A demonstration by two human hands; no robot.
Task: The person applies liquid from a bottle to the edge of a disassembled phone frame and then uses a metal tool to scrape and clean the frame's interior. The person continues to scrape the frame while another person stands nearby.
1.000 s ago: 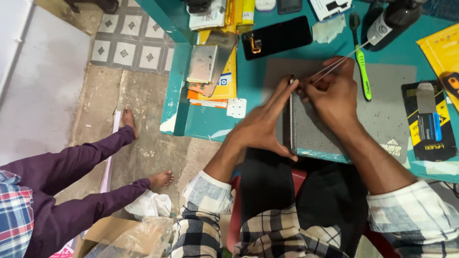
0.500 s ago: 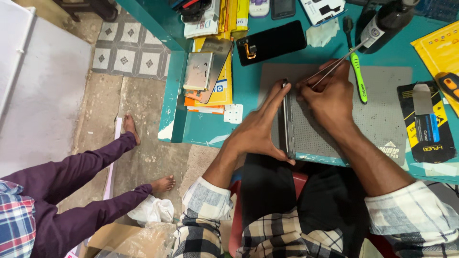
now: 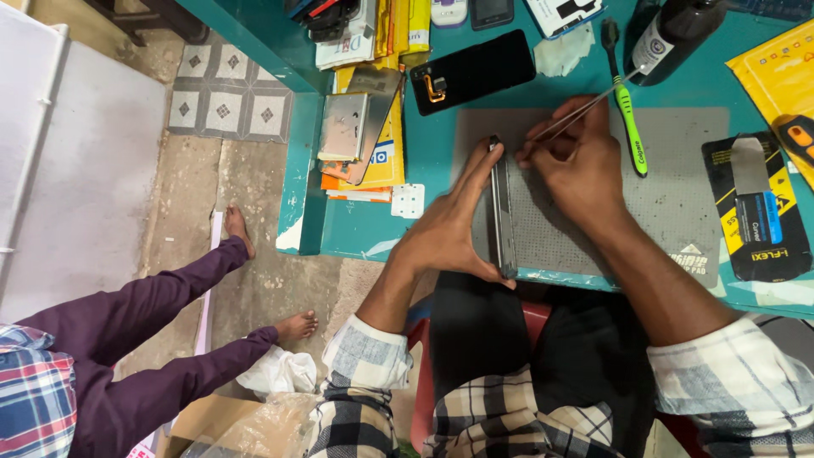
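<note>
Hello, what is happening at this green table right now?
A person seated at the teal table stands a thin dark phone on its edge on a grey mat. The left hand steadies it, and the right hand works metal tweezers at its top end. A green toothbrush lies nearby.

My teal workbench (image 3: 298, 161) stands over a worn concrete floor (image 3: 254, 280) — patterned grey tiles (image 3: 229, 106) beyond, a white panel (image 3: 76, 170) left.
</note>
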